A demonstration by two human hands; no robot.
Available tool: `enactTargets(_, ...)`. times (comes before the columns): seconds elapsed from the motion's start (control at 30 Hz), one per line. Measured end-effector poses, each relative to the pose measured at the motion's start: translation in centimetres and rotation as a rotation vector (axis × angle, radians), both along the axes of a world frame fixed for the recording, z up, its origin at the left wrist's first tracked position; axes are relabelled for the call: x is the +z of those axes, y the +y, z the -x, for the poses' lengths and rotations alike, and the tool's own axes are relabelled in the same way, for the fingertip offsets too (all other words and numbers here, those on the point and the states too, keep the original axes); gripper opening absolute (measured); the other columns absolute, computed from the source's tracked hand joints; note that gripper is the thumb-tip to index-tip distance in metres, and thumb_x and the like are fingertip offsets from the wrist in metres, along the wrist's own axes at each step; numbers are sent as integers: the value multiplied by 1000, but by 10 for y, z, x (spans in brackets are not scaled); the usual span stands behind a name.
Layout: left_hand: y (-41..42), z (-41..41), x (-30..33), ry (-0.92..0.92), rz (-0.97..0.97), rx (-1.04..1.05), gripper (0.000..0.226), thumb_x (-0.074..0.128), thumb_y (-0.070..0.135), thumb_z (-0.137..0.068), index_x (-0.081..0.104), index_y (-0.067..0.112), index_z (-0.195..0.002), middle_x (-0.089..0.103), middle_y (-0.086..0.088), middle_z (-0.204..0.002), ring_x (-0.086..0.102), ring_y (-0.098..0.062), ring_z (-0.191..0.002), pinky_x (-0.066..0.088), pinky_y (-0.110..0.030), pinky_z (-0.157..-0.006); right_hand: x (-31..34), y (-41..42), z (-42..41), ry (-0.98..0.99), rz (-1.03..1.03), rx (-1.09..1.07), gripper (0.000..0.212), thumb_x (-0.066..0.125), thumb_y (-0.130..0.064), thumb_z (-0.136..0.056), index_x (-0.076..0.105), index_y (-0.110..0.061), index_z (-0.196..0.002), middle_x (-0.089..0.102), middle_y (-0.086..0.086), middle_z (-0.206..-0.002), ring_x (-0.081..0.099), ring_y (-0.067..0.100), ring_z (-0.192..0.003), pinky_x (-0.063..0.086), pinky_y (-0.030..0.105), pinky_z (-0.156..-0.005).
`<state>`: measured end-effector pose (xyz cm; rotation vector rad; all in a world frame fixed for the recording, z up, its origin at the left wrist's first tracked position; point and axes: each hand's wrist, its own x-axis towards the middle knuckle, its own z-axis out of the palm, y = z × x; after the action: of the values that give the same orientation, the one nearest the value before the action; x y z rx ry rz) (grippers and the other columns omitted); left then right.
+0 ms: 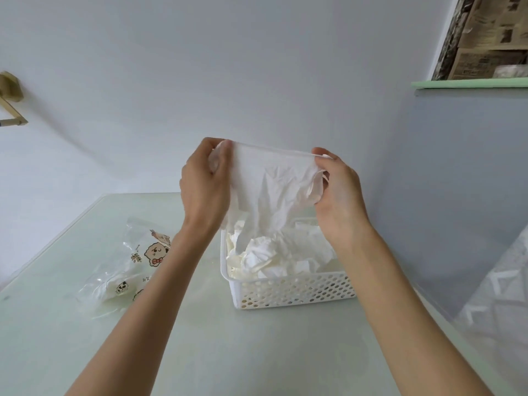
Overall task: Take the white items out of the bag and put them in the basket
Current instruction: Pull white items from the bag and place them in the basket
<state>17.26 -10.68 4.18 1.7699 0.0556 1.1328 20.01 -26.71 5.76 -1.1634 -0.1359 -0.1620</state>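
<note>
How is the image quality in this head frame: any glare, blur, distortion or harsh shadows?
Head view: soft, even light with no harsh shadows; a faint sheen on the glossy table; wide-angle bending tilts the shelf and stretches the forearms; white item, held by left hand and right hand, blends into the pale wall; basket and bag sharp.
</note>
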Motion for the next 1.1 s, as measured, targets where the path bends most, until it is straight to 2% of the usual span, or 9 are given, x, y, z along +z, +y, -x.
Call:
enactTargets(0.1, 0, -25, -13, 214, -269, -10, 17, 50, 38, -96, 63, 31, -88, 65, 12, -76, 62, -17, -69, 46, -31, -70, -29, -18, -26, 122, 39, -64, 28, 45, -2, -90, 61, -21, -78, 49, 1, -70, 46, 15, -62, 35, 25, -55)
enactTargets(0.23, 1, -64, -51, 559, -541, -54, 16, 57, 41, -92, 70, 32, -91, 70, 3, -87, 63, -25, -87, 46, -32, -70, -84, -46, -61, 49, 757, -250, 23, 45, -7, -93, 63, -20, -84, 58, 3, -81, 50, 14, -65, 39, 22, -58)
enactTargets(0.33, -3, -86, -67, 642, -658, -62, 20, 62, 49, -87, 70, 32, -93, 70, 3, -89, 63, -24, -93, 41, -29, -67, -105, -59, -73, -107, 1136, -355, 20, 45, -11, -96, 64, -17, -97, 67, 4, -102, 59, 24, -88, 40, 28, -72)
enactTargets(0.5, -3, -105, -74, 671, -835, 5, 45, 62, 66, -77, 67, 30, -103, 68, 7, -103, 62, -20, -97, 36, -27, -68, -108, -70, -80, -227, 1552, -454, 19, 43, -18, -101, 58, -15, -112, 65, 6, -114, 60, 33, -99, 34, 32, -69)
enactTargets(0.67, 14, -100, -74, 715, -706, -91, 47, 65, 69, -72, 66, 32, -101, 68, 16, -97, 64, -8, -93, 44, -27, -72, -111, -74, -84, -233, 1577, -360, 30, 57, -29, -95, 53, -20, -124, 59, 1, -123, 60, 26, -105, 43, 33, -80)
enactTargets(0.8, 16, -76, -57, 509, -570, -8, 21, 55, 47, -92, 65, 33, -105, 66, 14, -112, 61, -8, -107, 40, -27, -76, -102, -83, -85, -234, 1228, -303, 47, 72, -26, -83, 53, -19, -126, 54, 0, -119, 52, 19, -108, 41, 29, -88)
enactTargets(0.9, -18, -49, -46, 462, -711, -98, 35, 52, 58, -89, 63, 34, -112, 62, 13, -122, 53, -10, -117, 40, -29, -85, -96, -77, -73, -483, 1045, -432, 30, 68, -5, -82, 62, -20, -108, 61, -2, -103, 57, 19, -95, 41, 25, -83)
enactTargets(1.0, -49, -31, -57, 618, -1001, -254, 61, 62, 65, -77, 51, 31, -127, 45, 10, -144, 33, -14, -137, 29, -33, -107, -104, -64, -66, -474, 1232, -92, 30, 59, -10, -90, 60, -24, -116, 59, -3, -121, 54, 16, -113, 42, 33, -98)
enactTargets(1.1, -46, -29, -67, 629, -1101, -280, 51, 68, 52, -75, 53, 29, -118, 27, 10, -155, 12, -14, -146, 13, -33, -116, -116, -72, -65, -280, 1534, 215, 50, 43, -30, -101, 29, -26, -148, 20, -6, -157, 14, 12, -145, 15, 35, -118)
